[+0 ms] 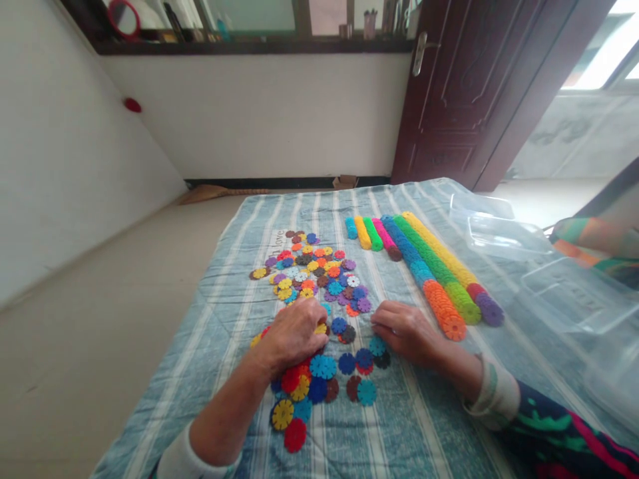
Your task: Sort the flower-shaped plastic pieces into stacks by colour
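Note:
My left hand (297,332) is curled down over the loose plastic snowflake discs in the middle of the bed. A yellow snowflake disc (320,328) shows between its thumb and forefinger. To the right of the pile, my right hand (409,330) rests low over the cloth with fingers bent together; whatever they hold, if anything, is hidden. Near its fingertips lies a light-blue disc (377,346). Closer to me are a red disc (295,436) and a yellow disc (283,414). Beyond my left hand spreads a mixed-colour heap of discs (308,284).
Discs stacked into rods lie at right: an orange-ended blue rod (444,309), a green rod (429,256), a yellow rod (439,246) and several shorter ones. Clear plastic boxes (509,236) stand along the right side of the striped cloth (210,372). Another person's patterned clothing (594,246) shows at far right.

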A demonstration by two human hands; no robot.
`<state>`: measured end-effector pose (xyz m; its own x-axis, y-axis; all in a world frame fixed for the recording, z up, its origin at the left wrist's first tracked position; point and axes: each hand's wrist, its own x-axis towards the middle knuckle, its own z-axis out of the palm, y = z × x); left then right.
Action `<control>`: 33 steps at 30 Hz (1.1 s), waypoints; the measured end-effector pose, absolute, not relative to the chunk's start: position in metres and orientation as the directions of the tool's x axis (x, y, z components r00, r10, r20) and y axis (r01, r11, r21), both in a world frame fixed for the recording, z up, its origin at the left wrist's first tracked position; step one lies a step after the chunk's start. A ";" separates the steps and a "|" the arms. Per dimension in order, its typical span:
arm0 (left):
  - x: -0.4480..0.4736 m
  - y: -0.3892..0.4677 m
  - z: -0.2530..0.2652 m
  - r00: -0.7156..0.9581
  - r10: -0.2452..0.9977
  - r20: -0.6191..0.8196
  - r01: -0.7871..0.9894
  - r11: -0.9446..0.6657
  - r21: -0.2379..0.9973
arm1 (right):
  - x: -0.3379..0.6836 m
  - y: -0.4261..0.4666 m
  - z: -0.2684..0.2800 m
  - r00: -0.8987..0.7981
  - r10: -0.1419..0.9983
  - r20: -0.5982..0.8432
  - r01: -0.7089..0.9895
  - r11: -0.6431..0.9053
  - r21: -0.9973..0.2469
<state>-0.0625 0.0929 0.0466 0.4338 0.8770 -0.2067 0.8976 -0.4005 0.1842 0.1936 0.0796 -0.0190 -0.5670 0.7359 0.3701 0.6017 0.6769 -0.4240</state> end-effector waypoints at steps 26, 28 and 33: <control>-0.037 0.078 0.030 0.421 0.894 0.156 0.533 -0.383 0.755 | 0.150 0.071 -0.003 -0.411 0.789 0.456 0.419 0.608 -0.674; -0.037 0.078 0.029 0.418 0.892 0.173 0.520 -0.392 0.759 | 0.149 0.073 -0.004 -0.360 0.811 0.461 0.442 0.584 -0.681; -0.035 0.076 0.026 0.414 0.890 0.190 0.490 -0.394 0.778 | 0.148 0.073 -0.003 -0.321 0.846 0.425 0.489 0.533 -0.691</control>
<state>-0.0353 0.0758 0.0262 0.4139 0.8902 0.1901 0.4898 -0.3938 0.7778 0.1480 0.0732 -0.0027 -0.3206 0.8463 0.4254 0.4886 0.5325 -0.6912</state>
